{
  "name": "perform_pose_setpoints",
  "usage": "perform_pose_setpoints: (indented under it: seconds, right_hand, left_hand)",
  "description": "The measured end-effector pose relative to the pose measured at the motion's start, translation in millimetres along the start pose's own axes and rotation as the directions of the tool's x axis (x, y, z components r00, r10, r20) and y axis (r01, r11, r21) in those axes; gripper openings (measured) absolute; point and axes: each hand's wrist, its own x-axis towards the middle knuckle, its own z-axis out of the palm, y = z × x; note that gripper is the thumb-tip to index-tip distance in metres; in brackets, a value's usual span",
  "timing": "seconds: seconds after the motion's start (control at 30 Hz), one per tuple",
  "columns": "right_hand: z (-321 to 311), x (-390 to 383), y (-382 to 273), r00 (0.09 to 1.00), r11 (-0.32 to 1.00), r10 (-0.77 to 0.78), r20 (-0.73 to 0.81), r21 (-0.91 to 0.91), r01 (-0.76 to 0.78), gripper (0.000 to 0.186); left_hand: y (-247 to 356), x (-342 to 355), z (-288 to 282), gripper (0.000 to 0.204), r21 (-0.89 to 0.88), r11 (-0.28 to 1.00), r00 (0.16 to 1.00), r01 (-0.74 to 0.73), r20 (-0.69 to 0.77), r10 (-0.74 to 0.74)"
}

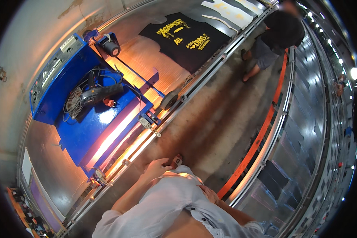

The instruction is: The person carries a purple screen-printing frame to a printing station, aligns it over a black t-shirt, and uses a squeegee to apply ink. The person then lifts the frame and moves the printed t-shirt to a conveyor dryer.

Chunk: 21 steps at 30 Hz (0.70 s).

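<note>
My left hand (pixel 156 168) is in front of my light grey shirt (pixel 158 202), fingers loosely stretched and nothing visible in them. Lower down, my right hand (pixel 210 194) rests against the shirt's right side; its fingers are partly hidden, and no object shows in it. Nearest my left hand is a blue heating machine (pixel 95 131) on rails over a long metal table, with an orange-white glow along its lower edge. On top of it lie a coiled dark cable (pixel 73 104) and a black device (pixel 101 94). Beyond lies a black shirt panel (pixel 190 43) with yellow print.
A metal rail (pixel 218 59) edges the left table. On the right, an orange bar (pixel 261 139) runs along another long table (pixel 301 135) holding dark fabric pieces. Another person (pixel 281 29) in dark clothes stands farther up the aisle. White pieces (pixel 228 14) lie at the far end.
</note>
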Motion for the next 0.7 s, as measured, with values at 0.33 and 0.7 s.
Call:
perform_pose_setpoints:
  seconds: [0.33,0.7]
  right_hand:
    - [-19.4,-13.8,34.6,0.872,0.87,0.479,-0.105,0.194,-0.454,0.055]
    - [-101.3,22.4,115.8,0.787,0.803,0.595,-0.164,0.168,-0.572,0.054]
  left_hand:
    - [71.1,85.6,42.8,0.062,0.256,0.926,0.895,-0.277,0.421,0.151]
    - [179.7,216.4,46.2,0.057,0.374,0.831,0.776,-0.412,0.622,0.104]
